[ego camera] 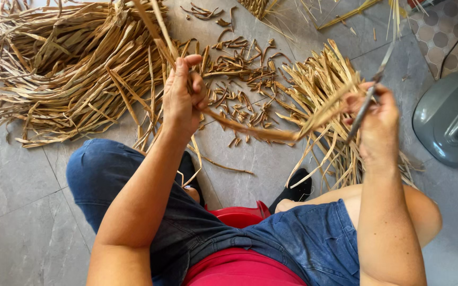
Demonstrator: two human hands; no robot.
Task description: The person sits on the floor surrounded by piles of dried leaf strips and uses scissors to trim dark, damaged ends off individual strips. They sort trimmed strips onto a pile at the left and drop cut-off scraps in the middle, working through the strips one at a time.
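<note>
Grey tiled floor point(22, 180) all around, big heap of dried leaves point(64, 69) upper left, smaller bundle of split strips point(324, 90) right, short trimmings point(239, 79) scattered between. Grey fan base point(451, 116) far right. Left hand point(182, 95) is clenched around one dried leaf strip point(250, 131), stretched toward the right hand point(375, 119), which grips a thin blade point(369, 98) at the strip's end.

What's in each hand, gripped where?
Left hand pinches a dried leaf strip near its upper end. Right hand holds the strip's other end plus a thin blade, mid-length.
</note>
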